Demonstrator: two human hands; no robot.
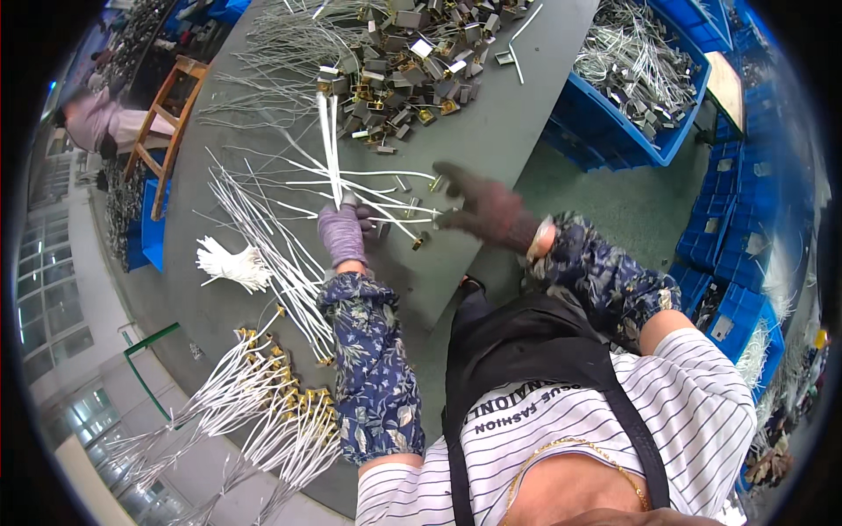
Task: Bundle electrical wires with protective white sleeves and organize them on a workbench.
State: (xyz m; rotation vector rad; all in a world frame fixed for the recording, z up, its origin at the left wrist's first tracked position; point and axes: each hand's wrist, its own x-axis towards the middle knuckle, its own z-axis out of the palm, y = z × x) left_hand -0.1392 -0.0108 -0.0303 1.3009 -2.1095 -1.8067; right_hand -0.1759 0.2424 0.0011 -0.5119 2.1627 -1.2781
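My left hand [344, 235], in a purple-grey glove, is closed round several white wires [331, 145] that rise from its fingers toward a heap of metal pieces. Other white wires [386, 190] fan out past this hand to the right, some with small brass-coloured ends [417, 245]. My right hand [487, 210], in a dark reddish glove, is smeared by motion. Its thumb and fingers are spread around the tips of those wires, and I cannot tell whether they touch. Small grey metal pieces [403, 184] lie on the table between the hands.
On the grey table [535, 53] are a heap of boxy metal parts [403, 70], loose wires [272, 237], a white tied bundle [232, 265] and brass-ended wires [281, 386]. A blue crate [658, 145] of wired parts stands right. A wooden stool [167, 131] and a person [96, 123] are left.
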